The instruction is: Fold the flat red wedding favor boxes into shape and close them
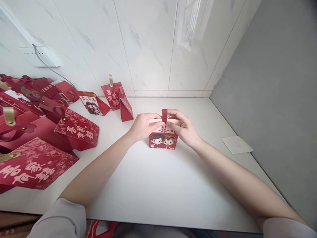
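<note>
A small red and white gift box point(162, 141) with two cartoon faces stands upright on the white table point(158, 188). A red strap loop point(164, 115) rises from the middle of its top edge. My left hand point(146, 126) pinches the top edge on the left side, thumb in front and fingers behind. On the right side of the same edge, my right hand point(182, 127) grips with its thumb in front and its fingers over the back. Both thumbs are close to the foot of the strap. The fingertips behind the box are partly hidden.
Many red gift boxes point(76, 129) crowd the table's left side. Near the wall stand a box with a cartoon couple point(92, 105) and a box with a gold strap point(112, 96). A white paper point(237, 144) lies by the right edge. A grey cable point(51, 68) hangs along the tiled wall.
</note>
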`<action>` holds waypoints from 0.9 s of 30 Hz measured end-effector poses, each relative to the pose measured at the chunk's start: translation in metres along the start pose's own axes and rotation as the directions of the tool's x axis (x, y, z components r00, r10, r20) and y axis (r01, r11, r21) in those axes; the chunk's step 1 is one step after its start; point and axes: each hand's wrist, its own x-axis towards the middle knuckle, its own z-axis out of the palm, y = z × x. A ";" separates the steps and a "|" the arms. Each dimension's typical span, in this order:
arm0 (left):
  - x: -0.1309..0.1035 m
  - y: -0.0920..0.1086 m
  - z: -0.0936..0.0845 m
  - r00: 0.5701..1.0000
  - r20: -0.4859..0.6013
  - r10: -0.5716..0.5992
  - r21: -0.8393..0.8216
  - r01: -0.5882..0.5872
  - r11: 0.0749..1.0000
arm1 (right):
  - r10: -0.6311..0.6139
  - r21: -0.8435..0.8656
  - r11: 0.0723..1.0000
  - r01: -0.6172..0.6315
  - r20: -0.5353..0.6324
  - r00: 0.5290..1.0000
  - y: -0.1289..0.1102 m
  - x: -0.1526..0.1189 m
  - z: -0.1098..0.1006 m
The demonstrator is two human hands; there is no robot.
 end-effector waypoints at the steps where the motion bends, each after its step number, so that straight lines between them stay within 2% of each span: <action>1: 0.000 0.000 0.000 1.000 0.000 0.000 -0.001 0.000 1.000 | 0.002 -0.001 1.000 -0.002 -0.006 1.000 0.001 0.000 0.000; 7: 0.000 0.004 -0.002 0.999 0.028 -0.025 -0.014 0.025 1.000 | -0.083 -0.129 0.989 0.074 -0.066 0.994 0.005 -0.002 0.002; 13: -0.001 0.010 -0.002 0.997 0.063 -0.040 -0.124 0.047 0.991 | -0.205 -0.215 0.960 0.182 -0.089 0.975 0.006 -0.006 0.004; 23: -0.001 0.006 -0.003 0.997 0.065 -0.029 -0.064 0.033 0.997 | -0.217 -0.210 0.959 0.189 -0.118 0.969 0.003 -0.005 0.002; 27: -0.001 0.006 -0.005 0.996 0.093 -0.010 -0.124 0.021 0.992 | -0.221 -0.227 0.955 0.191 -0.115 0.969 0.001 -0.006 0.004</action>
